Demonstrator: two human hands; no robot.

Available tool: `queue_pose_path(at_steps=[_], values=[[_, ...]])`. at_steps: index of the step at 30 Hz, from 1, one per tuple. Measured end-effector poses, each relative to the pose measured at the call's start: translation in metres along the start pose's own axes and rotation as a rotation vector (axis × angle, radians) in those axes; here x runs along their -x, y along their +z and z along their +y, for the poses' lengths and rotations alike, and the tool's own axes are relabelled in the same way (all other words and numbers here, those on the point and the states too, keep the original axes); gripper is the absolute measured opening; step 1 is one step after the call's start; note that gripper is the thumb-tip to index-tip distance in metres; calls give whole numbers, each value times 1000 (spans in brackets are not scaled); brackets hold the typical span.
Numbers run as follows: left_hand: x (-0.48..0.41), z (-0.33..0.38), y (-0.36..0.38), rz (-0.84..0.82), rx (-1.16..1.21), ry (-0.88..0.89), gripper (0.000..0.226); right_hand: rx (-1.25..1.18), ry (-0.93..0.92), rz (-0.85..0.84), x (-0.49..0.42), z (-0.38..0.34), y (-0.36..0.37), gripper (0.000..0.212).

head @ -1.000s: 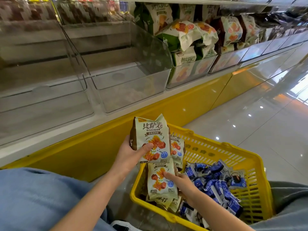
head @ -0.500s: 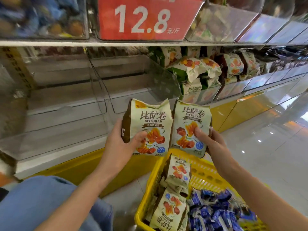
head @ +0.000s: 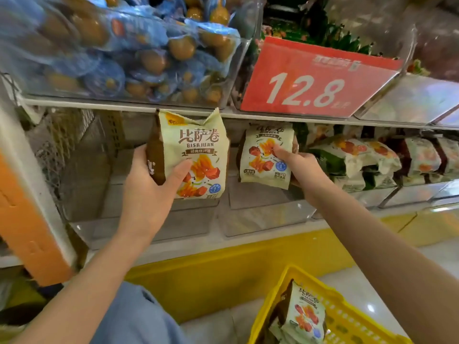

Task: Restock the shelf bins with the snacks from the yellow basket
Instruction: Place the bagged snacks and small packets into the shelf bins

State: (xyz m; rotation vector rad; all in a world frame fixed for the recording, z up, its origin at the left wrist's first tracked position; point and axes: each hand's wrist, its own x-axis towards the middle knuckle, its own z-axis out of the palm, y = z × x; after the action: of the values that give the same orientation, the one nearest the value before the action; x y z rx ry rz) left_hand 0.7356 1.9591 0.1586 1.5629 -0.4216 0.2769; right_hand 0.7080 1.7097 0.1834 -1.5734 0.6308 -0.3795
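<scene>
Gripping one pizza-roll pack apiece, both hands are up at the lower shelf. The left hand wraps the left pack round its brown side gusset, thumb laid across the printed front and fingers hidden behind. This pack stands upright in front of the left clear bin. The right hand pinches the right pack at its right edge, thumb on the front, and holds it above the neighbouring clear bin.

These look like light, puffed bags of soft, slick film, and the contents are probably brittle. A loose hold at the side seam or the crimped top should suit better than a squeeze across the middle.

Both forearms reach forward and upward, the right stretched further in and the left wrist turned palm inward.

More of the same packs lie in the yellow basket at lower right. Overhead sit a red price sign and an upper bin of blue-wrapped snacks.
</scene>
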Motion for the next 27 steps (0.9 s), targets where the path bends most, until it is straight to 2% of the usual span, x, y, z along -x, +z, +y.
queue_pose_path(at_steps=[6,12,15,18,21,24,25,27], values=[[-27,-25,-2,-100,-184,-58,43,194,-5,-39,-67,9,39,45],[-43,-53,-3,-25,-199,-219,44,313,-13,-114,-120,33,73,44],[-47,-59,-2,-27,-200,-260,45,380,1,-161,-139,47,86,36],[-53,-62,1,-13,-181,-297,46,514,-2,-193,-157,55,91,39],[-59,-62,8,-10,-101,-344,46,604,-14,-219,-177,49,91,32],[-64,-61,14,10,-12,-386,47,703,-167,-75,-186,45,91,31],[-64,-61,15,19,5,-389,47,704,-185,-49,-186,47,92,29],[-64,-61,16,39,32,-382,44,628,-101,-115,-186,55,93,31]])
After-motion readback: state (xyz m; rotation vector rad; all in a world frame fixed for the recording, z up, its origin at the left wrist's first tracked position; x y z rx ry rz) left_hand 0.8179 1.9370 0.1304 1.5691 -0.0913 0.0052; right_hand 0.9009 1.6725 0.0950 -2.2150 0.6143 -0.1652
